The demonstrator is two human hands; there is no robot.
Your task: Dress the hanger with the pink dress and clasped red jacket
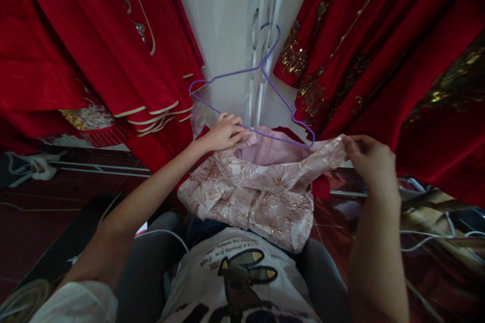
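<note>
A pale pink garment with a shiny floral brocade [273, 207] rests across my lap, its opening spread wide to show a plain pink lining [261, 151]. Over that opening stands a thin purple clothes hanger [237, 71], hook upward. My left hand [225, 133] is closed round the hanger's lower bar, its fingertips at the left edge of the opening. At the other end, my right hand [373, 159] pinches the garment's edge between thumb and fingers and draws it out to the right. The hanger's right corner lies against the opening, short of my right hand.
Red garments with pale trim [151, 60] hang on the left, and red ones with gold embroidery [310, 86] on the right. Behind the hanger is a white cabinet [223, 15] with handles. Cables and a metal rail [109, 167] lie low near the tiled floor.
</note>
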